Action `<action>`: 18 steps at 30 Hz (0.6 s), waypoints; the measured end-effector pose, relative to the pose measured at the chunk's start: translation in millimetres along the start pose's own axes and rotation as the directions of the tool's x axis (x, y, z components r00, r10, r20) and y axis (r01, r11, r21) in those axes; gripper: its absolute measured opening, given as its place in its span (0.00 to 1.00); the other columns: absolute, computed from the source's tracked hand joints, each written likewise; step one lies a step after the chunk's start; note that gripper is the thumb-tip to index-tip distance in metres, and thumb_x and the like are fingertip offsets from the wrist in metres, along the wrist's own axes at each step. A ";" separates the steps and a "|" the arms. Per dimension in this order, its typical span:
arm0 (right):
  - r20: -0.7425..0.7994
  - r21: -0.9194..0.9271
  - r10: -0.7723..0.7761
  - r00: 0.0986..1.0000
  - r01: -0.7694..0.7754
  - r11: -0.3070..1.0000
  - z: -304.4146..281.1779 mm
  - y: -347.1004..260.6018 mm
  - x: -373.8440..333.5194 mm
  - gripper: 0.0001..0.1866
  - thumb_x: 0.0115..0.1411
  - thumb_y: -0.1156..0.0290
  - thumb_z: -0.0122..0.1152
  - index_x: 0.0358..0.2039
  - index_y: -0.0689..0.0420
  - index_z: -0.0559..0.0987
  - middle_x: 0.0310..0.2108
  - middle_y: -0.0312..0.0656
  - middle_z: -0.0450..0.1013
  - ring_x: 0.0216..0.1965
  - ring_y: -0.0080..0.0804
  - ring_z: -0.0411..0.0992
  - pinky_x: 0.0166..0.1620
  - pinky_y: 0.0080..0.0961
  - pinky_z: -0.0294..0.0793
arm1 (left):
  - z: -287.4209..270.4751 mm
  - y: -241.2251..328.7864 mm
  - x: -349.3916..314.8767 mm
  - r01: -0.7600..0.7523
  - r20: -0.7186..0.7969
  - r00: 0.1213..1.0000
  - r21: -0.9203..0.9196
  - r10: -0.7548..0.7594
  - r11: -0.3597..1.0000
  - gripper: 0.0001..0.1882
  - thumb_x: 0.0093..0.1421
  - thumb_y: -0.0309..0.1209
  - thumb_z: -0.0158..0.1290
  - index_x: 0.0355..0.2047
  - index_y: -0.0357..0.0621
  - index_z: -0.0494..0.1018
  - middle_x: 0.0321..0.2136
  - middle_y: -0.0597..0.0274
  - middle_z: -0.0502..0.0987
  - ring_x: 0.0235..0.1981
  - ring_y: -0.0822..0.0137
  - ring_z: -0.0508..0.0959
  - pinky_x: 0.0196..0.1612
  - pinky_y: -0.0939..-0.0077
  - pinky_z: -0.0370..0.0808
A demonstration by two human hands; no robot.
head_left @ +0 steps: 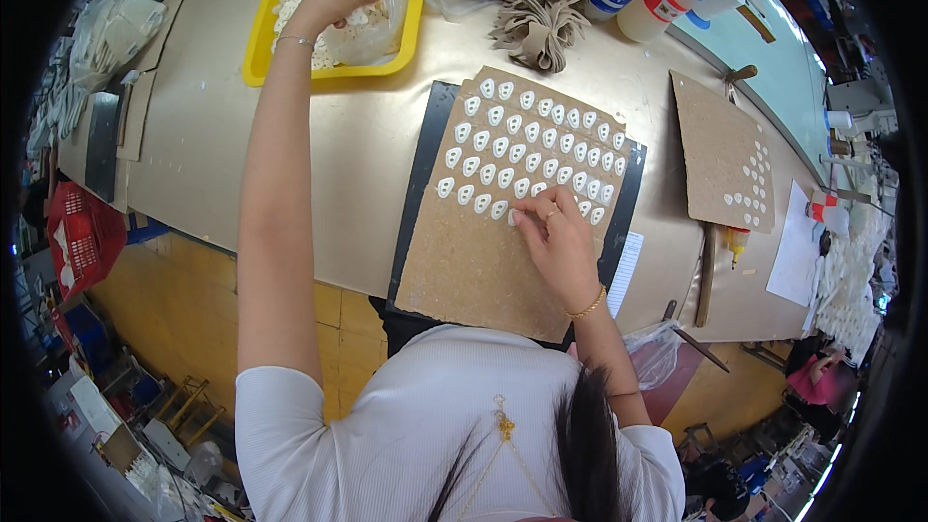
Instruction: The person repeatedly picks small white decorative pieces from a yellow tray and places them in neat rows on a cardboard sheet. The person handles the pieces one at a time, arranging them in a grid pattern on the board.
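We seem to be at the laying-out step, setting small white pieces (480,141) in rows on a brown board (464,266). The board lies over a black sheet (411,213) on the bench (203,155), with the rows across its far half and its near part bare.

Our right hand (563,249) is down at the nearest row. Its thumb and forefinger are close together, touching a piece at that row's end (we cannot tell whether they pinch it or only press it into place). Our left hand (333,0) reaches into the yellow tray (421,0), fingers bent over loose pieces (290,8) beside a clear plastic bag (389,24); whether they have hold of anything, we cannot tell.

As we judge it, the next move calls for freeing the right fingers without nudging the last piece, then taking another from our stock and setting it to the right in the same row, turned like its neighbours. The pieces sit close together, so a dragging fingertip could knock the row out of line.
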State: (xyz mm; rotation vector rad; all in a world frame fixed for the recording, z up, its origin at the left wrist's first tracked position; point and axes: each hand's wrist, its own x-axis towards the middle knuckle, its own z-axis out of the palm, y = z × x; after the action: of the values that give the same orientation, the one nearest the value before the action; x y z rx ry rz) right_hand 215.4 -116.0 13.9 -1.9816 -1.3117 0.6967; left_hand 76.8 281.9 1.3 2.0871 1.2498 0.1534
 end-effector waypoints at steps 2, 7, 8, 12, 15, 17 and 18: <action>0.006 -0.008 0.017 1.000 -0.017 1.000 -1.8 -1.0 0.4 0.05 0.56 0.74 0.61 0.33 0.60 0.80 0.31 0.41 0.69 0.25 0.33 0.72 0.30 0.27 0.71 | -3.7 -4.1 -1.4 -0.011 -0.007 1.000 -0.076 0.011 0.997 0.11 0.57 0.35 0.55 0.38 0.44 0.74 0.22 0.68 0.72 0.16 0.77 0.66 0.15 0.79 0.63; 0.003 -0.012 -0.007 1.000 0.007 1.000 -2.5 -0.7 0.8 0.05 0.55 0.74 0.62 0.33 0.60 0.80 0.29 0.40 0.70 0.25 0.33 0.73 0.29 0.27 0.71 | 1.2 -12.7 -4.8 -0.009 -0.080 0.997 -0.054 0.005 0.998 0.11 0.57 0.36 0.56 0.36 0.43 0.74 0.22 0.66 0.73 0.18 0.76 0.68 0.16 0.79 0.63; 0.008 -0.024 -0.001 1.000 0.001 1.000 -3.3 -0.2 0.4 0.05 0.55 0.74 0.62 0.33 0.59 0.80 0.28 0.40 0.71 0.25 0.33 0.73 0.30 0.27 0.71 | 6.1 -12.0 -2.1 -0.061 -0.124 0.990 0.013 0.062 0.998 0.12 0.56 0.36 0.56 0.36 0.43 0.74 0.21 0.65 0.73 0.18 0.76 0.69 0.16 0.78 0.64; 0.021 -0.015 -0.042 0.999 0.042 0.999 -2.2 0.5 0.1 0.06 0.55 0.73 0.62 0.33 0.60 0.80 0.27 0.40 0.71 0.25 0.34 0.73 0.30 0.27 0.72 | 14.5 -28.6 9.9 -0.254 -0.304 0.894 0.257 0.328 0.932 0.13 0.55 0.37 0.57 0.37 0.41 0.73 0.18 0.61 0.73 0.17 0.72 0.70 0.17 0.75 0.65; 0.023 -0.026 -0.042 0.999 0.042 0.999 -3.9 2.2 -0.8 0.06 0.55 0.73 0.62 0.33 0.59 0.80 0.27 0.40 0.72 0.25 0.34 0.73 0.29 0.27 0.71 | 13.4 -23.5 11.2 -0.189 -0.318 0.919 0.163 0.233 0.968 0.14 0.54 0.36 0.56 0.37 0.39 0.75 0.20 0.55 0.75 0.22 0.65 0.75 0.25 0.71 0.71; 0.010 -0.029 -0.019 1.000 0.019 0.999 -6.7 1.4 -1.4 0.06 0.56 0.73 0.62 0.33 0.59 0.80 0.27 0.40 0.72 0.24 0.34 0.73 0.29 0.27 0.71 | 9.1 -13.4 2.5 -0.070 -0.260 0.964 -0.054 0.054 0.996 0.14 0.55 0.35 0.55 0.36 0.38 0.75 0.21 0.54 0.76 0.23 0.64 0.75 0.25 0.73 0.71; 0.004 -0.028 -0.010 1.000 0.010 1.000 -7.8 1.1 -1.4 0.06 0.56 0.72 0.62 0.33 0.59 0.80 0.27 0.40 0.72 0.24 0.33 0.73 0.29 0.27 0.71 | 6.4 -11.7 -1.0 -0.011 -0.216 0.976 -0.196 -0.032 0.981 0.13 0.56 0.35 0.55 0.37 0.38 0.74 0.21 0.56 0.74 0.21 0.68 0.73 0.21 0.76 0.68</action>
State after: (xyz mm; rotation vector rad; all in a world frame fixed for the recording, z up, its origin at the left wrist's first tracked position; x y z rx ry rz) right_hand 221.2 -119.4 18.2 -1.9957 -1.3400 0.6815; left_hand 70.4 281.4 -10.4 1.9316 1.3158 0.4932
